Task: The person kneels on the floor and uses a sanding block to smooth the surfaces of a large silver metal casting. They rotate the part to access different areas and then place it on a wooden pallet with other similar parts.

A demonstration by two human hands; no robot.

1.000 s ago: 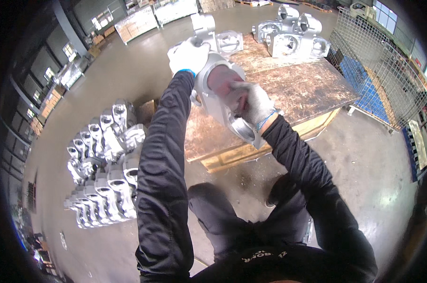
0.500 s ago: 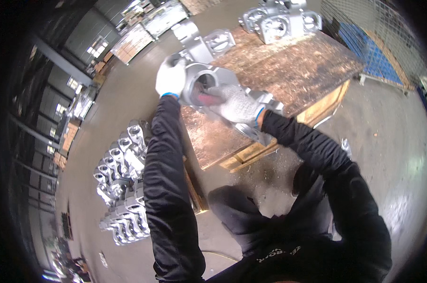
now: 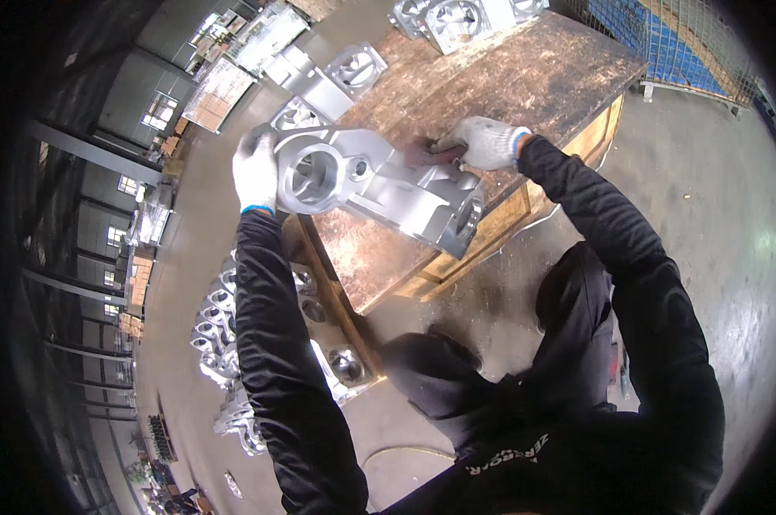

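Note:
A silver metal casting point(image 3: 375, 184), with a large round bore at its left end and a flanged opening at its right, lies tilted over the near left part of a worn wooden tabletop point(image 3: 542, 86). My left hand point(image 3: 256, 176), in a white work glove, is closed round the casting's bored end. My right hand point(image 3: 489, 142), gloved too, is closed on a dark red, pad-like piece point(image 3: 439, 154) at the casting's far right side. Motion blurs the red piece, so its exact kind is unclear.
Another casting point(image 3: 315, 86) rests at the table's far left edge, and more castings point(image 3: 461, 24) stand at the back. Rows of castings point(image 3: 212, 330) are on the left, partly behind my left arm. Far right stands a wire mesh cage point(image 3: 705, 39).
My right hand has moved from beside the bore to the casting's far right side, carrying the red piece. My left hand still grips the bored end; the view has shifted.

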